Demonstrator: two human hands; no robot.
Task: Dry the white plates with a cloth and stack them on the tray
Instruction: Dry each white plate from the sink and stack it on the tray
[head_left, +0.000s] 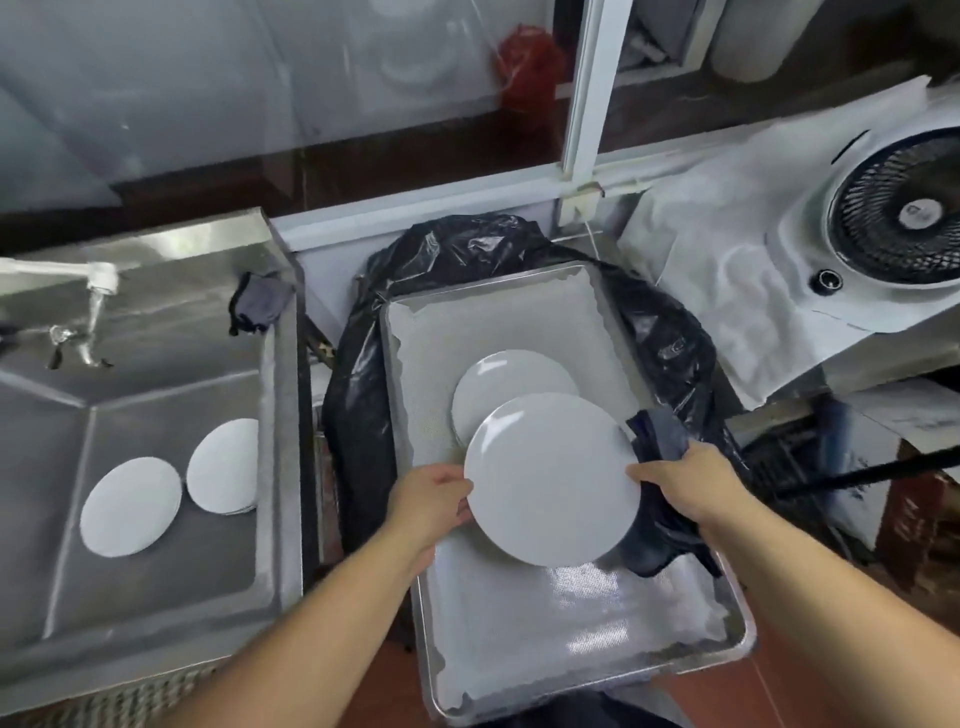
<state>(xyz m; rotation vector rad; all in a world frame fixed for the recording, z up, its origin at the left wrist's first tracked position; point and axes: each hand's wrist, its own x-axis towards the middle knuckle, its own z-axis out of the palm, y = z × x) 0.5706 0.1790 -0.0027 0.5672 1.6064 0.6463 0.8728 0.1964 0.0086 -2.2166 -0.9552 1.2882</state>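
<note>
holding round white plate (551, 480) over the lined metal tray (597, 654): left hand (431, 506) fingers pinching its rim, right hand (685, 483) gripping rim plus dark blue cloth (657, 434). stacking step, i reckon; next, lower onto white plate stack (511, 384).

Tray (524, 670) set right of sink (156, 613), on bag-covered support. One plate (506, 387) laid on tray liner, centre. Second plate (550, 480) held above it, nearer side, between left hand (431, 501) and right hand (685, 486); cloth (657, 441) apparently pinned under right hand. Two plates (130, 506) laid in sink basin. Fan (898, 208) placed right, behind tray.
</note>
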